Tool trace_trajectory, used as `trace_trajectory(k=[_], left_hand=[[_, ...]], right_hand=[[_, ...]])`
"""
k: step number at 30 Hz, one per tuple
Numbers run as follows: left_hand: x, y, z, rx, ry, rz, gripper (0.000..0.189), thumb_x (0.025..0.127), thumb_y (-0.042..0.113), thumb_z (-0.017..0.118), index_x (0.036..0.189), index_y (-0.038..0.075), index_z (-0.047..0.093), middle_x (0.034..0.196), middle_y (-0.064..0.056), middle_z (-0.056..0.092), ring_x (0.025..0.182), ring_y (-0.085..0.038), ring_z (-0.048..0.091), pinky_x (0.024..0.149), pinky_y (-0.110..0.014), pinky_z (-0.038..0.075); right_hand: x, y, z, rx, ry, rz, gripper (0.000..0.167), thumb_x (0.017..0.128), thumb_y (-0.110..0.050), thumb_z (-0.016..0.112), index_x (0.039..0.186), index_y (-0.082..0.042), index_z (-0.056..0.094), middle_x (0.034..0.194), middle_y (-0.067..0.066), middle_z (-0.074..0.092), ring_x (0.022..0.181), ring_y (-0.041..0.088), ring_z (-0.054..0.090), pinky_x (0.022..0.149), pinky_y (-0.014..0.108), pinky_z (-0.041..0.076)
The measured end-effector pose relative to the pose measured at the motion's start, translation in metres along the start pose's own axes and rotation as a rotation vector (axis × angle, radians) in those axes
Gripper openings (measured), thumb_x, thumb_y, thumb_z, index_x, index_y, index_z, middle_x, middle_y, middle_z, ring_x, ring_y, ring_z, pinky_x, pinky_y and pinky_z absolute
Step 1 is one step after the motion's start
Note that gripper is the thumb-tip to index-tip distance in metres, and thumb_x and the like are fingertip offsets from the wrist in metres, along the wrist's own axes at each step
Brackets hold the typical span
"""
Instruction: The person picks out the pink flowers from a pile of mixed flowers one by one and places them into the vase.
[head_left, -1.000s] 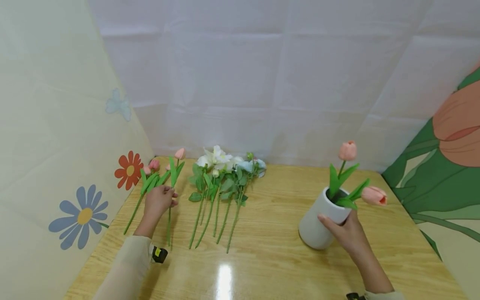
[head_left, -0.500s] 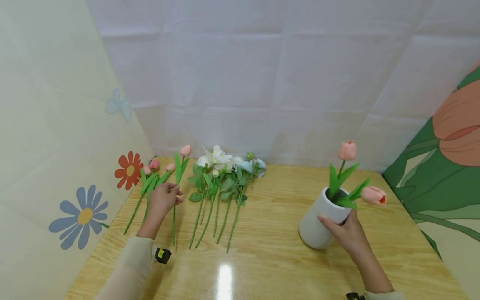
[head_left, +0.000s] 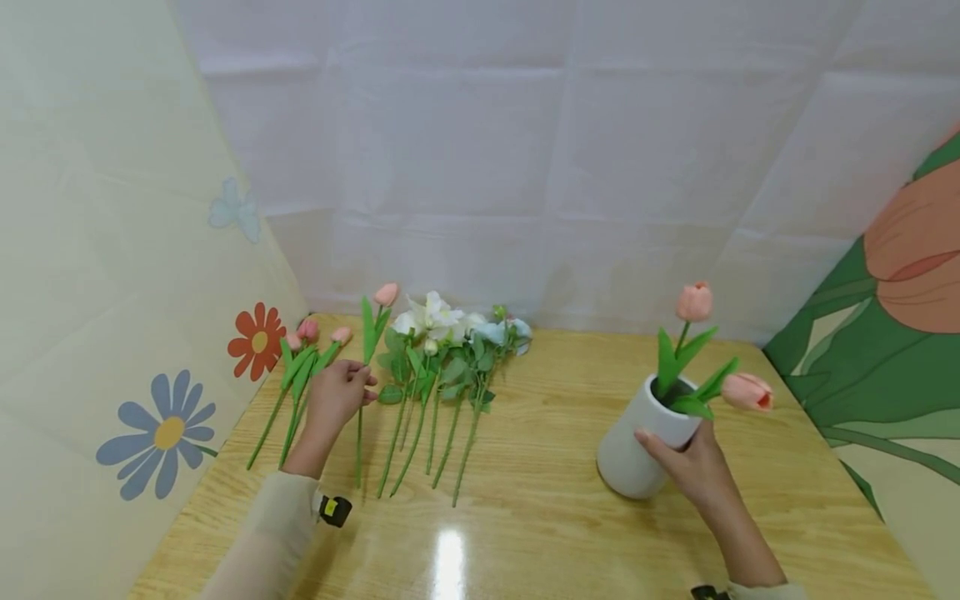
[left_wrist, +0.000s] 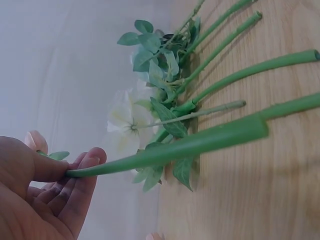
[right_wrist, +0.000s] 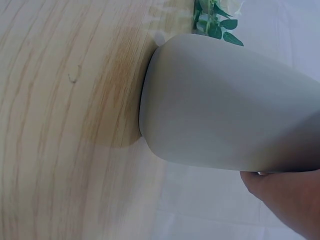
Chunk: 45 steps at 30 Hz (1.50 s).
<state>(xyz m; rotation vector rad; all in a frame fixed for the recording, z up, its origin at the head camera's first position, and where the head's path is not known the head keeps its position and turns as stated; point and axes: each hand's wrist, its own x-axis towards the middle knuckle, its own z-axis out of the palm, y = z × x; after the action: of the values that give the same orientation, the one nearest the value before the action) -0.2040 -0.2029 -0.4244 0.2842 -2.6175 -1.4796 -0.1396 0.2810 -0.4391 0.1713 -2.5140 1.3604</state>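
Two pink tulips (head_left: pixel 695 302) already stand in the white vase (head_left: pixel 637 450), and the work looks to be at an early stage. The right hand (head_left: pixel 701 467) holds the vase near its mouth. Well left of the vase, the left hand (head_left: pixel 341 393) pinches by its stem a single tulip (head_left: pixel 386 294), not yet inserted. Outside the vase remain, farthest left, at least three tulips (head_left: pixel 307 330), and, nearer to it, white flowers (head_left: pixel 431 317) and pale blue flowers (head_left: pixel 491 332). The vase hides the lower stems inside and most right-hand fingers; the right wrist view cuts off its mouth. I cannot count the overlapping blossoms.
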Motion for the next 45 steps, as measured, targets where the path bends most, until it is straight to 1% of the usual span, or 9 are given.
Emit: trace_trajectory(k=[3,9,13,15,21,26,30,37,45], left_hand=[[-0.001,0.003,0.002,-0.009,0.002,0.001,0.033,0.106,0.018,0.053,0.129,-0.005,0.062,0.106,-0.017,0.074,0.074,-0.014,0.073,0.067,-0.030,0.061],[-0.003,0.008,0.007,-0.020,-0.003,0.016,0.033,0.106,0.019,0.055,0.129,-0.004,0.062,0.105,-0.015,0.075,0.074,-0.014,0.073,0.068,-0.030,0.061],[-0.005,0.013,0.011,-0.052,-0.006,0.019,0.032,0.105,0.017,0.055,0.128,-0.004,0.062,0.104,-0.015,0.075,0.075,-0.016,0.074,0.069,-0.031,0.061],[-0.006,0.016,0.012,-0.059,-0.005,0.024,0.030,0.105,0.017,0.055,0.125,-0.004,0.063,0.103,-0.015,0.074,0.075,-0.016,0.074,0.069,-0.032,0.061],[-0.009,0.023,0.015,-0.077,-0.001,0.037,0.029,0.105,0.016,0.055,0.124,-0.005,0.064,0.100,-0.015,0.074,0.075,-0.016,0.074,0.072,-0.037,0.062],[-0.011,0.025,0.016,-0.095,-0.014,0.020,0.030,0.106,0.018,0.055,0.126,-0.004,0.062,0.103,-0.017,0.074,0.077,-0.017,0.074,0.073,-0.037,0.062],[-0.011,0.025,0.017,-0.103,-0.025,0.018,0.032,0.106,0.020,0.055,0.128,-0.003,0.061,0.106,-0.019,0.074,0.078,-0.018,0.075,0.071,-0.034,0.062],[-0.013,0.026,0.017,-0.085,-0.022,0.043,0.033,0.106,0.020,0.055,0.128,-0.003,0.061,0.106,-0.018,0.074,0.077,-0.017,0.075,0.072,-0.036,0.062],[-0.015,0.029,0.016,-0.102,-0.022,0.036,0.033,0.106,0.019,0.055,0.129,-0.004,0.060,0.104,-0.016,0.075,0.081,-0.025,0.076,0.077,-0.044,0.062]], right_hand=[[0.000,0.001,0.000,-0.002,-0.002,0.002,0.073,0.093,-0.011,0.075,0.150,-0.004,0.031,0.125,0.010,0.054,0.101,-0.009,0.053,0.080,0.011,0.047],[0.001,0.003,0.001,0.017,0.000,-0.008,0.070,0.092,-0.010,0.075,0.149,-0.005,0.034,0.118,-0.010,0.054,0.101,-0.006,0.055,0.081,0.012,0.048],[0.001,0.003,0.000,0.022,0.001,-0.007,0.070,0.092,-0.010,0.075,0.148,-0.005,0.034,0.116,-0.016,0.054,0.101,-0.006,0.055,0.081,0.012,0.048],[0.001,0.002,0.000,0.020,0.004,-0.008,0.071,0.092,-0.009,0.076,0.149,-0.004,0.034,0.116,-0.014,0.054,0.101,-0.006,0.055,0.081,0.011,0.048],[0.000,0.001,0.000,0.010,0.003,-0.002,0.073,0.092,-0.010,0.075,0.150,-0.005,0.031,0.122,0.001,0.053,0.102,-0.007,0.054,0.081,0.010,0.047],[0.000,0.000,0.001,0.007,0.004,-0.001,0.072,0.092,-0.010,0.075,0.150,-0.004,0.032,0.122,0.003,0.054,0.101,-0.008,0.053,0.080,0.010,0.046],[-0.001,0.000,0.000,0.008,0.004,-0.004,0.073,0.092,-0.010,0.075,0.150,-0.004,0.032,0.122,0.002,0.054,0.101,-0.007,0.054,0.080,0.010,0.047],[-0.001,0.000,0.000,0.011,0.008,-0.010,0.070,0.092,-0.010,0.076,0.148,-0.005,0.035,0.116,-0.012,0.054,0.101,-0.006,0.055,0.080,0.012,0.048],[-0.001,0.001,-0.001,0.007,0.001,0.001,0.070,0.093,-0.011,0.075,0.149,-0.005,0.035,0.117,-0.009,0.055,0.101,-0.006,0.055,0.080,0.014,0.049]])
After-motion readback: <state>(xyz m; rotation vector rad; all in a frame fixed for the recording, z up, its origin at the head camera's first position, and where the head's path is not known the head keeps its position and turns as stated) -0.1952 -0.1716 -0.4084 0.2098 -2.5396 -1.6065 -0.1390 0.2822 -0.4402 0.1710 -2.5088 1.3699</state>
